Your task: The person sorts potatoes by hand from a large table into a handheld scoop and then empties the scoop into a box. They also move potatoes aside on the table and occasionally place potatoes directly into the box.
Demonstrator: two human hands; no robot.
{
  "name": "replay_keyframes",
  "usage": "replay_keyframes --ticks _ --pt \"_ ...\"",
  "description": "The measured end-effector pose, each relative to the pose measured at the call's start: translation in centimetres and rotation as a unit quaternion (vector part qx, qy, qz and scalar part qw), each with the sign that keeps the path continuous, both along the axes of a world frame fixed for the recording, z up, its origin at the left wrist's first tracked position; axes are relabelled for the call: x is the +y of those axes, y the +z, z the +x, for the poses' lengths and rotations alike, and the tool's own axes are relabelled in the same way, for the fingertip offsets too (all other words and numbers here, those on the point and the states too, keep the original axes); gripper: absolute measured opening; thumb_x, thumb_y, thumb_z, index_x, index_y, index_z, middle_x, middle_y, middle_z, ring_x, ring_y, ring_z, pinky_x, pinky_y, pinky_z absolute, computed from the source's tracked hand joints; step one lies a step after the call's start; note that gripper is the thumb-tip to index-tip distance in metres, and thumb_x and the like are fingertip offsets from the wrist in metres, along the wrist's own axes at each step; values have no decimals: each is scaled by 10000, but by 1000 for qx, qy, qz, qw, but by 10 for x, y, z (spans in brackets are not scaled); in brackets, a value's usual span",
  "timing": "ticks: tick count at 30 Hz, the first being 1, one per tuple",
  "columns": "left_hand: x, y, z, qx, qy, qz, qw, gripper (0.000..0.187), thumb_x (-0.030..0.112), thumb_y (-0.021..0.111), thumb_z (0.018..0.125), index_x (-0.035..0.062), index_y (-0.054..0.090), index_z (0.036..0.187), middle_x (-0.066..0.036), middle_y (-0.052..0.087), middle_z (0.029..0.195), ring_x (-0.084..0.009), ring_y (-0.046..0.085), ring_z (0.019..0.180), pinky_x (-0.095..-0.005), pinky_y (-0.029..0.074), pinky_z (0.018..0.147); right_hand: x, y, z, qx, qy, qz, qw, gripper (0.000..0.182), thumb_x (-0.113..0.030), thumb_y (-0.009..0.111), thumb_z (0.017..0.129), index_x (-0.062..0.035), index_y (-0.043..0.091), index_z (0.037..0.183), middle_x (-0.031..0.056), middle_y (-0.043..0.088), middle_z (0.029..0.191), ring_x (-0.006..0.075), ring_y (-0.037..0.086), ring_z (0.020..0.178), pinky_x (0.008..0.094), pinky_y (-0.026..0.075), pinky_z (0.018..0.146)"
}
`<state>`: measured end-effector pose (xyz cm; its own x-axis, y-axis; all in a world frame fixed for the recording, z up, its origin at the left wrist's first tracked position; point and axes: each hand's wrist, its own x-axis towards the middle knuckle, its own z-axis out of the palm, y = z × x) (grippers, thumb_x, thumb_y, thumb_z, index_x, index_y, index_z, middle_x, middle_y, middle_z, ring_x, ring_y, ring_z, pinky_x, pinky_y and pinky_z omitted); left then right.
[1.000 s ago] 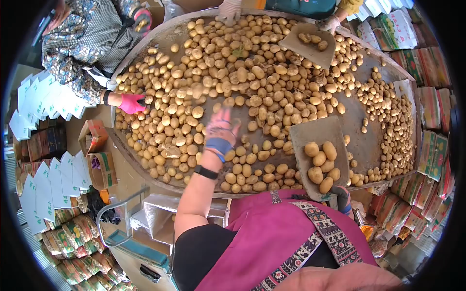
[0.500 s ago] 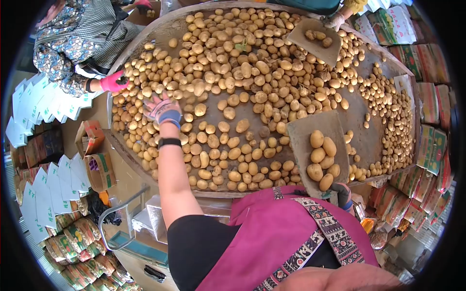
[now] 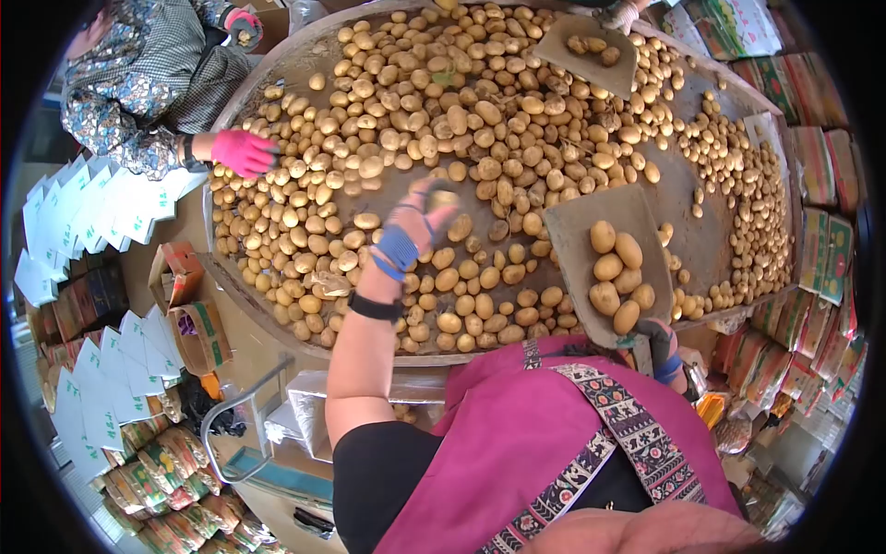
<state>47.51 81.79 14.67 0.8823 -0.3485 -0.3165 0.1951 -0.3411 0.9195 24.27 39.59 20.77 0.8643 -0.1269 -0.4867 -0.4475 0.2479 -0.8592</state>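
Observation:
My left hand [image 3: 420, 226], in a striped glove, is raised over the middle of the table with its fingers closed round a potato [image 3: 443, 201]; it is slightly blurred. My right hand [image 3: 659, 346], gloved too, grips the near end of a flat scoop [image 3: 574, 242] at the table's front edge. Several larger potatoes [image 3: 605, 268] lie in that scoop. Many loose potatoes [image 3: 305, 212] cover the table around both hands.
At the upper left a co-worker's pink-gloved hand [image 3: 245, 152] reaches over the potatoes. Another person's hand [image 3: 620, 13] is at a second scoop [image 3: 591, 69] at the top. The table has a raised rim [image 3: 277, 340]. Stacked cartons [image 3: 821, 249] stand at right.
My left hand has moved right from the left-hand potatoes and closed on a potato. The co-worker's pink glove has moved right over the table. My right hand still holds the scoop.

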Motion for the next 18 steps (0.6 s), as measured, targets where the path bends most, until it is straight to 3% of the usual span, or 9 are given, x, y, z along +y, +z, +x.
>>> replay_keyframes --ticks 1,3,4,6,7,9,13,17,18 --pt "-21 44 -14 3 -42 -95 995 517 310 655 867 55 501 1290 -153 609 1176 -232 575 1130 -339 451 942 0 -2 5 7 -11 9 1000 154 -53 682 777 -34 652 927 116 675 871 216 667 823 326 538 733" --pt "-33 -11 -10 -11 21 -154 988 486 307 641 874 39 524 1262 -157 610 1182 -265 584 1115 -341 451 952 5 -2 14 15 -28 23 999 152 -53 681 777 -33 652 925 116 675 869 216 667 821 325 538 731" --pt "-36 -5 -5 -14 19 -154 988 486 307 641 874 39 524 1262 -157 610 1182 -265 584 1115 -341 451 952 2 2 4 16 -35 30 999 151 -53 681 777 -33 652 924 116 675 868 215 667 820 325 539 730" --pt "-37 4 7 -115 78 199 970 509 364 583 893 75 498 1303 -160 559 1272 -265 512 1213 -366 386 1034 3 1 2 17 -52 46 997 149 -53 680 778 -32 652 922 116 675 866 215 668 818 325 539 728" --pt "-41 3 7 -120 73 199 970 509 364 583 893 75 498 1303 -160 559 1272 -265 512 1213 -366 386 1034 2 -1 1 17 -64 54 996 148 -53 679 778 -32 652 922 116 675 865 215 668 817 324 539 727" --pt "-56 -10 -15 -262 -124 336 896 561 345 610 857 89 455 1332 -159 467 1364 -353 444 1243 -392 362 1053 -2 0 -14 29 -92 68 993 146 -53 679 778 -31 652 920 117 675 863 214 668 816 324 540 725" --pt "-68 -41 -53 -259 -291 479 787 596 418 573 853 137 442 1361 -114 429 1416 -327 362 1325 -438 244 1116 -15 0 -36 45 -127 106 985 142 -52 677 779 -29 653 917 117 675 858 213 668 812 322 541 721" --pt "-6 -61 -18 -146 -46 547 823 702 373 677 783 161 395 1390 -99 410 1426 -254 374 1319 -473 293 1076 8 -1 7 58 -170 139 974 138 -52 675 780 -27 653 913 117 675 854 212 669 808 321 542 717" --pt "25 -96 -5 -164 -12 556 815 718 345 689 781 145 385 1399 -117 396 1438 -270 377 1318 -470 299 1072 -29 -1 -44 64 -179 146 971 137 -52 675 780 -27 653 912 117 675 853 212 669 807 321 542 716"
